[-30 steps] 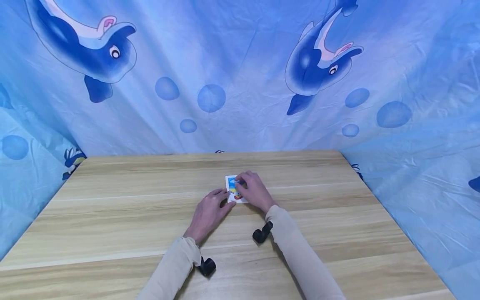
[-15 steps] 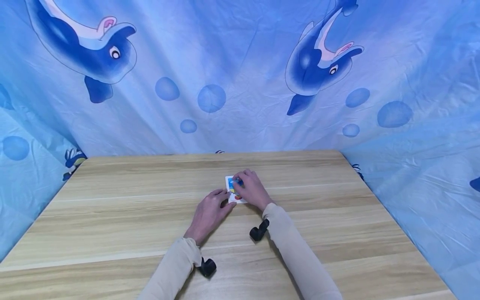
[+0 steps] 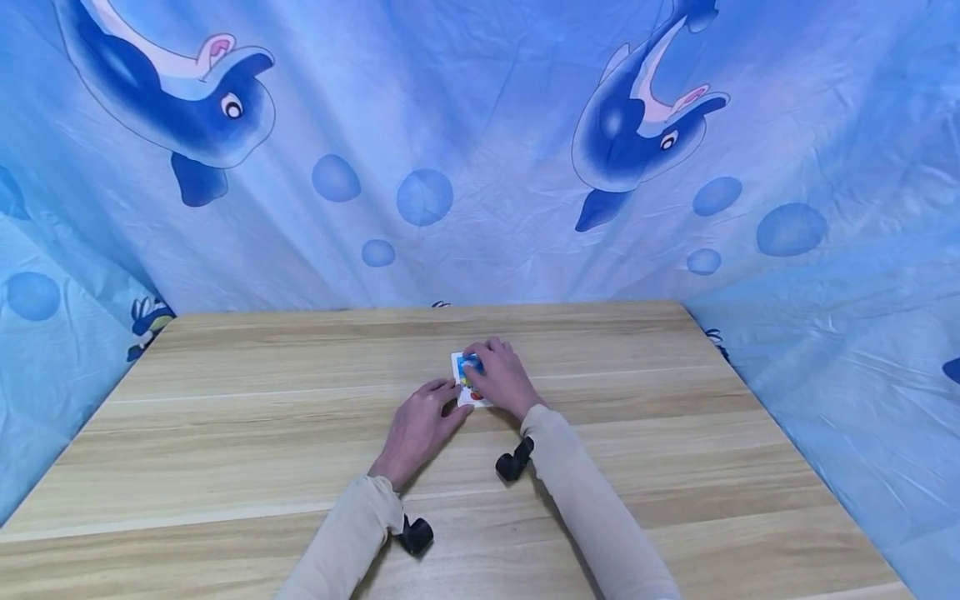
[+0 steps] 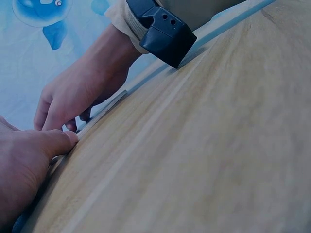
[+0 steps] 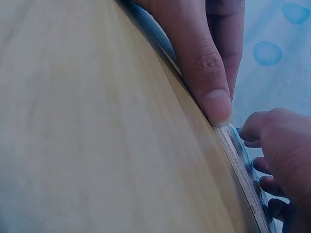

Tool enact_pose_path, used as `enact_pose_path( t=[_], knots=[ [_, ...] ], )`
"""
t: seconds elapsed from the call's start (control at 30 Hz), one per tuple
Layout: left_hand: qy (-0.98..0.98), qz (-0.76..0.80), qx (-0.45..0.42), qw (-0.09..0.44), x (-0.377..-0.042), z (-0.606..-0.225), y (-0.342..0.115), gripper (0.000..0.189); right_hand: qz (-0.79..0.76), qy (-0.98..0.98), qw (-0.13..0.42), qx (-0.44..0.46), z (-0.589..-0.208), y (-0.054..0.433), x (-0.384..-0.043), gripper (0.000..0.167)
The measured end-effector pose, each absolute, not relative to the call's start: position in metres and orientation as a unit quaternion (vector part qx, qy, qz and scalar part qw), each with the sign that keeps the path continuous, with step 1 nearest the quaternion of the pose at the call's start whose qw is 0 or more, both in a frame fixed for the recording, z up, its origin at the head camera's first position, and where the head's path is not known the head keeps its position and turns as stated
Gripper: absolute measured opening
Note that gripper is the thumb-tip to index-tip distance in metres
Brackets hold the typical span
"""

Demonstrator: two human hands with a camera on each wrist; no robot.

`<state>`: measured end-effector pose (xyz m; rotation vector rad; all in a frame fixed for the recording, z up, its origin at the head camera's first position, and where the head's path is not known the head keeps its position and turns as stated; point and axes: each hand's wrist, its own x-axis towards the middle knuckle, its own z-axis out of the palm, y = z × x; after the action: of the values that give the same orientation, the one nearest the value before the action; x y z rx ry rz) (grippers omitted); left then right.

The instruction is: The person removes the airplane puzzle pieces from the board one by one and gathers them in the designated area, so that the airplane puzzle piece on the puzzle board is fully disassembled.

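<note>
A small flat board (image 3: 461,363) with a white border and a colourful picture lies on the wooden table. My left hand (image 3: 420,425) holds it at its near left corner, fingers along the left edge and thumb at the near edge. In the right wrist view, that thumb (image 5: 216,104) presses against the end of the thin board edge (image 5: 241,174). My right hand (image 3: 504,379) bends over the picture from the right, fingers curled with their tips down at its surface. It covers the board's right part, and I cannot tell whether its fingertips pinch a small piece.
The light wooden table (image 3: 262,450) stretches out on all sides of the board. Behind it hangs a blue curtain (image 3: 480,208) printed with dolphins and bubbles, and more curtain closes off both sides. Each wrist wears a black camera (image 3: 416,535).
My right hand and forearm have shifted slightly to the left, so the hand covers more of the picture. The left hand and the board have stayed almost still.
</note>
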<state>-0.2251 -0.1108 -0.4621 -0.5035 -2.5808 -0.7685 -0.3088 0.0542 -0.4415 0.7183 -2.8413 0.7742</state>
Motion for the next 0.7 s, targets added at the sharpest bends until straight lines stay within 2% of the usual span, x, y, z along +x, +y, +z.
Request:
enact_pose_path(
  t=[0.7],
  knots=[
    [-0.925, -0.273, -0.178, 0.195, -0.2252, -0.4611, -0.1101, 0.034, 0.238, -0.941, 0.045, 0.235, -0.4406, 0.0525, -0.3094, 0.027]
  ],
)
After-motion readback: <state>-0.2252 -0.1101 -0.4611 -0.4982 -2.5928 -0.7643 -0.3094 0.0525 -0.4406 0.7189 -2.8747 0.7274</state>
